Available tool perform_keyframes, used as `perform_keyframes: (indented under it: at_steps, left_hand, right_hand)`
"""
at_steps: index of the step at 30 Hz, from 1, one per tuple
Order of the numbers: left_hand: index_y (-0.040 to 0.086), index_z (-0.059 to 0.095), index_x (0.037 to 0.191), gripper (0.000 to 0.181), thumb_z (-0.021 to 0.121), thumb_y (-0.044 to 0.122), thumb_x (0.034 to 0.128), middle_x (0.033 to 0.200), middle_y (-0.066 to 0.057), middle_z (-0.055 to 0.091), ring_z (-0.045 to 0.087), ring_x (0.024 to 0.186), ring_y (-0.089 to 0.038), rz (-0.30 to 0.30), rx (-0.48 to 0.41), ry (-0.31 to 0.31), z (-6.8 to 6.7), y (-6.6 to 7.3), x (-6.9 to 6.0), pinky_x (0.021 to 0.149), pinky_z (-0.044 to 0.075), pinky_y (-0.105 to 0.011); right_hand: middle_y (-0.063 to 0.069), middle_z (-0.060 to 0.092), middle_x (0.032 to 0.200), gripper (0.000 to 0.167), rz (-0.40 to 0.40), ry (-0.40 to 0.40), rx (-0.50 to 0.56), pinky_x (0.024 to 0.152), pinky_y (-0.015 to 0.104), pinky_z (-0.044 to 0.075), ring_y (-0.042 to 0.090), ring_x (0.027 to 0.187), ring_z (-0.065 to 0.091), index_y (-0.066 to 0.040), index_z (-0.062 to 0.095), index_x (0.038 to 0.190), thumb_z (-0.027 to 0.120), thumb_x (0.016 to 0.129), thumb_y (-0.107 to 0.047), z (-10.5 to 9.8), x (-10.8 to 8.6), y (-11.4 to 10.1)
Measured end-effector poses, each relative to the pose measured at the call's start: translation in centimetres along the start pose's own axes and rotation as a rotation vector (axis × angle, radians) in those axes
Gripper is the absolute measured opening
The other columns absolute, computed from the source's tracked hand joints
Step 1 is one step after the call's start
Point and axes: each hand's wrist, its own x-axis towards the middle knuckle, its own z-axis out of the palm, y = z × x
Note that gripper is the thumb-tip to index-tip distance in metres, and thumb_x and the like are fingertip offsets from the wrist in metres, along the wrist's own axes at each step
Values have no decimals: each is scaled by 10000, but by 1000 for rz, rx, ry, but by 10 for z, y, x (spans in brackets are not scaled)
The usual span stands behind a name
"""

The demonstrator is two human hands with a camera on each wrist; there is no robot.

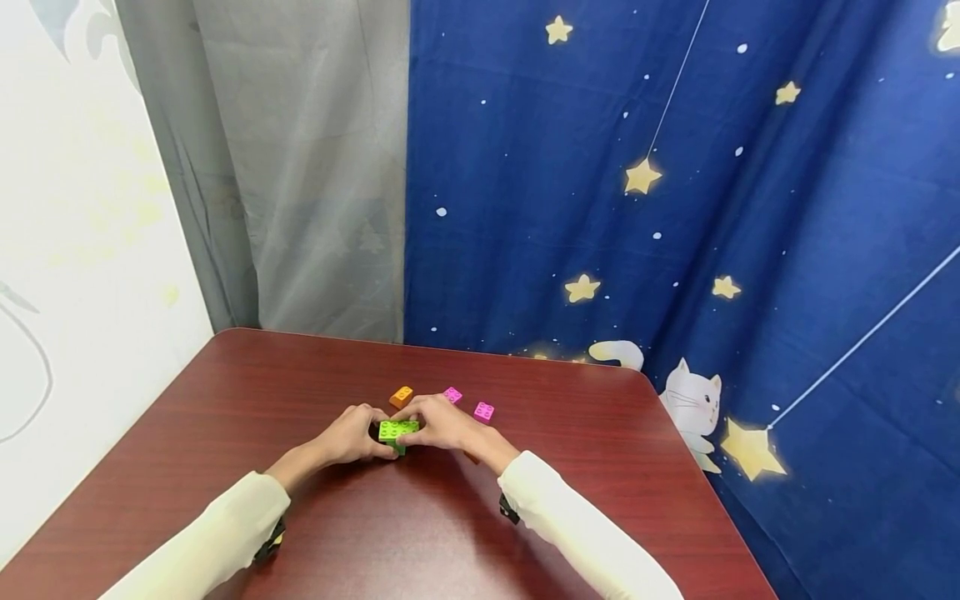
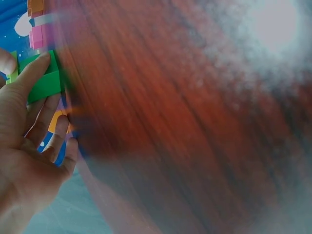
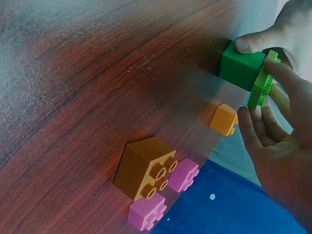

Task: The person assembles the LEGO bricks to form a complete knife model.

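Flanking a light green brick (image 1: 395, 429) in the head view, the left grip (image 1: 348, 435) and right grip (image 1: 444, 422) meet over the bench (image 1: 390, 533). In the left wrist view, the left grip pinches the dark green brick (image 2: 46, 87). In the right wrist view, the right grip pinches the light green brick atop it; pressing evenly, edges aligned, should seat it best.

Nearside table (image 1: 397, 533) gives passage; pink bricks (image 1: 483, 412) obstruct beyond.
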Motion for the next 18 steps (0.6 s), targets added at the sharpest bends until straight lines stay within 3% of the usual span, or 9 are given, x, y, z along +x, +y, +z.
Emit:
perform_keyframes:
  at_steps: [18]
  left_hand:
    - [99, 759, 1009, 397, 956, 294, 726, 783, 72, 661, 605, 522, -80, -21, -11, -16, 0, 3, -1, 584, 506, -251]
  right_hand:
    - [7, 741, 1161, 370, -31, 5, 30, 835, 114, 440, 68, 989, 612, -154, 753, 1278, 803, 935, -282, 0, -2, 1]
